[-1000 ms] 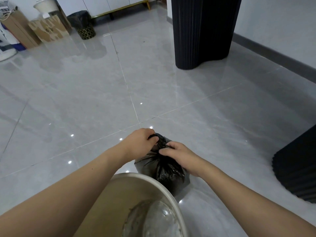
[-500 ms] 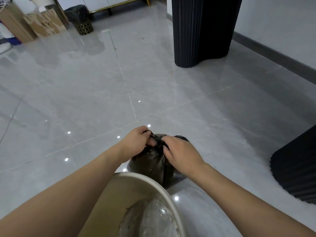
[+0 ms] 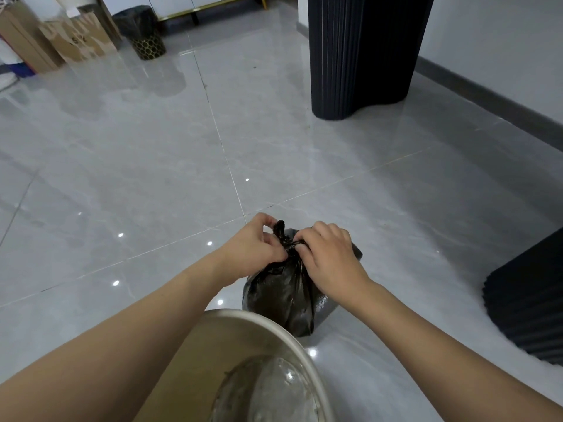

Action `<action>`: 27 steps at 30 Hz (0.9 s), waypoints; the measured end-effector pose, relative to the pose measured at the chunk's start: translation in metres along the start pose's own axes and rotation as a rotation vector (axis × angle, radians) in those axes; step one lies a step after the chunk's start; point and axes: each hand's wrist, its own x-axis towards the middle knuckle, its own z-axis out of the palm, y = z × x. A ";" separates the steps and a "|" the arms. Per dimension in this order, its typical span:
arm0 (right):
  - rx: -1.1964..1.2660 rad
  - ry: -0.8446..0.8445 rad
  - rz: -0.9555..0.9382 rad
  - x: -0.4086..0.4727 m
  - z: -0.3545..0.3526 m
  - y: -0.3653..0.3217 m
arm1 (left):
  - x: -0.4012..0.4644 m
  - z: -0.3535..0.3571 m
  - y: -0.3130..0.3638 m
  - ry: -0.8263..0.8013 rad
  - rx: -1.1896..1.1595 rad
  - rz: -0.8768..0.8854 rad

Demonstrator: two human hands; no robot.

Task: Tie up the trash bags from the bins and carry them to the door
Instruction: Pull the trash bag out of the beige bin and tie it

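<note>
Two hands on knotted black trash bag

One wide-angle camera sits on my head, looking forward and down along both my forearms to the glossy tiled floor, close to my hands (the far wall and boxes curve at the edges). No second view shares it.

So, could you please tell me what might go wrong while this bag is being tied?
Both hands, left hand and right hand, pinch the thin twisted neck of the black trash bag; pulling hard might tear it. The knot looks unfinished, so lifting now could let it slip open. The glossy floor might be slippery when carrying.
</note>
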 end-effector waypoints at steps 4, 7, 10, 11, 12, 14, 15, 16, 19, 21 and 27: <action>0.659 -0.402 0.411 0.010 -0.018 -0.010 | 0.004 0.002 -0.007 0.145 0.576 0.324; 1.176 -0.627 0.633 0.012 -0.029 -0.004 | 0.002 0.002 -0.005 0.215 0.835 0.506; 1.207 -0.657 0.668 0.013 -0.028 0.003 | 0.004 0.005 -0.005 0.225 0.889 0.487; 1.207 -0.645 0.678 0.012 -0.028 0.003 | 0.005 0.005 -0.006 0.230 0.845 0.457; 1.216 -0.633 0.698 0.012 -0.027 0.004 | 0.005 0.005 -0.006 0.242 0.781 0.430; 1.234 -0.589 0.729 0.011 -0.027 0.005 | 0.004 0.003 -0.007 0.263 0.675 0.402; 1.227 -0.554 0.733 0.011 -0.029 0.005 | 0.002 0.002 -0.008 0.259 0.645 0.406; 1.214 -0.518 0.731 0.010 -0.029 0.007 | -0.001 0.001 -0.008 0.239 0.630 0.411; 1.146 -0.434 0.721 0.010 -0.031 0.007 | -0.010 0.000 -0.009 0.181 0.649 0.406; 1.104 -0.411 0.719 0.010 -0.030 0.005 | -0.011 0.000 -0.011 0.184 0.647 0.409; 1.067 -0.397 0.714 0.010 -0.030 -0.002 | -0.005 0.004 -0.010 0.205 0.594 0.469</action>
